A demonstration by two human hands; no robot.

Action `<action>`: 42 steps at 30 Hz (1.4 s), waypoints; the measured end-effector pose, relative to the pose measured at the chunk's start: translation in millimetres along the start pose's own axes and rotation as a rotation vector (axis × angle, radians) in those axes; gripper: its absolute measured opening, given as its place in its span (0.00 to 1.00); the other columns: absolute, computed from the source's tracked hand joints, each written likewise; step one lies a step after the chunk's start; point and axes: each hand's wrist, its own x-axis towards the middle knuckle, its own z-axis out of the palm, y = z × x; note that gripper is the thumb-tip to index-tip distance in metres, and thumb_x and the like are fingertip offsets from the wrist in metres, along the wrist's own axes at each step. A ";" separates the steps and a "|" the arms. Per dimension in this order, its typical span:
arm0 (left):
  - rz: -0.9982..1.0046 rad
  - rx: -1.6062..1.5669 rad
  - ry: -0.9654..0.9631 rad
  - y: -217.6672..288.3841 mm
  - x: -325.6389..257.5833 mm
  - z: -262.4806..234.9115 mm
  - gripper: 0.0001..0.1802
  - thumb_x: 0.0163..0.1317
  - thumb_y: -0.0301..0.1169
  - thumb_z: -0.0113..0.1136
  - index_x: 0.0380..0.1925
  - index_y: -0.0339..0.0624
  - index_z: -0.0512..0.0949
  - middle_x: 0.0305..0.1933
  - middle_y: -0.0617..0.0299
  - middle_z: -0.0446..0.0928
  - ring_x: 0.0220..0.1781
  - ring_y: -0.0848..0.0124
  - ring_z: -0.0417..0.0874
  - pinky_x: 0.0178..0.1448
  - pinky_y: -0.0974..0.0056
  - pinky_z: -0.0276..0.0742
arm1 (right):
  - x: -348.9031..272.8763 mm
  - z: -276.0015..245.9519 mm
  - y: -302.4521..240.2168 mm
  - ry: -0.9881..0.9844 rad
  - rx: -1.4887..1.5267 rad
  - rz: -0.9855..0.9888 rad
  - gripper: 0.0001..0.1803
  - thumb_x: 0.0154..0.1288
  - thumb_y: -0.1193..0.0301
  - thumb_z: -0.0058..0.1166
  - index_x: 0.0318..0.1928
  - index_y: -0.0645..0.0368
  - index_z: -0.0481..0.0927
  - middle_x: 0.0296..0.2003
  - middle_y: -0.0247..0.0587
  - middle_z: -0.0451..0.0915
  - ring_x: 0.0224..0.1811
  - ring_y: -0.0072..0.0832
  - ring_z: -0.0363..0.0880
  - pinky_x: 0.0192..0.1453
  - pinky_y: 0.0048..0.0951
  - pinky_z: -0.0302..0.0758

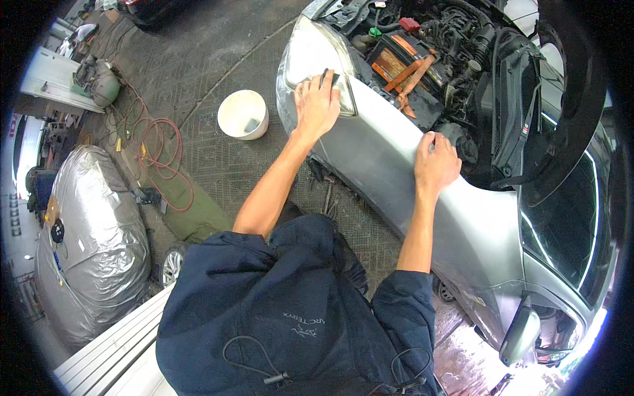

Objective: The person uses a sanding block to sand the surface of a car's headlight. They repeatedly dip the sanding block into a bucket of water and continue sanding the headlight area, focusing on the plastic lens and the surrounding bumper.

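At the car's headlight (316,49), my left hand (317,109) is closed on a small dark flat piece (335,79), pressing it against the lens near its rear corner. The piece is mostly covered by my fingers, so its exact kind does not show. My right hand (437,168) is closed over the upper edge of the silver front fender (380,138), its fingers curled toward the engine bay. Their tips are partly hidden.
The open engine bay holds a battery (395,59) with an orange strap. A white bucket (243,115) stands on the floor left of the car. Red hose (173,155) lies coiled beside a green compressor tank (99,86). A silver cover (99,244) drapes a vehicle at left.
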 end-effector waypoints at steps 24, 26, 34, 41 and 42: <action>-0.193 -0.016 0.065 30.1 -32.5 37.4 0.22 0.75 0.45 0.51 0.59 0.52 0.86 0.54 0.41 0.73 0.61 0.46 0.71 0.78 0.38 0.52 | 3.7 -0.7 -1.4 0.014 0.011 0.001 0.17 0.72 0.60 0.50 0.34 0.54 0.88 0.36 0.39 0.89 0.40 0.40 0.86 0.46 0.45 0.76; -0.203 0.014 0.049 12.2 -4.0 32.5 0.23 0.75 0.46 0.50 0.56 0.48 0.87 0.54 0.41 0.73 0.60 0.47 0.72 0.78 0.42 0.52 | 3.0 -2.6 0.6 0.008 0.008 -0.012 0.17 0.72 0.60 0.49 0.34 0.54 0.88 0.36 0.39 0.89 0.40 0.39 0.86 0.46 0.45 0.76; -0.167 0.019 0.039 25.8 -13.8 28.8 0.24 0.75 0.43 0.49 0.59 0.42 0.85 0.57 0.43 0.73 0.62 0.48 0.71 0.79 0.38 0.52 | 2.7 0.0 -1.7 0.015 0.008 0.000 0.17 0.72 0.60 0.49 0.33 0.53 0.87 0.36 0.38 0.89 0.41 0.38 0.86 0.46 0.45 0.75; -0.070 -0.002 0.080 37.3 -39.1 34.9 0.26 0.76 0.42 0.47 0.61 0.36 0.82 0.53 0.43 0.77 0.60 0.47 0.74 0.78 0.38 0.53 | -0.2 -2.6 -1.7 0.008 0.016 0.011 0.17 0.72 0.60 0.49 0.34 0.54 0.87 0.36 0.39 0.89 0.40 0.39 0.86 0.47 0.45 0.75; -0.082 -0.014 0.059 28.4 -25.8 34.7 0.26 0.76 0.42 0.47 0.61 0.38 0.83 0.51 0.43 0.77 0.60 0.47 0.74 0.78 0.38 0.54 | 2.0 -1.9 -2.3 0.014 0.023 0.008 0.17 0.72 0.60 0.49 0.34 0.54 0.87 0.36 0.39 0.89 0.40 0.39 0.86 0.47 0.45 0.75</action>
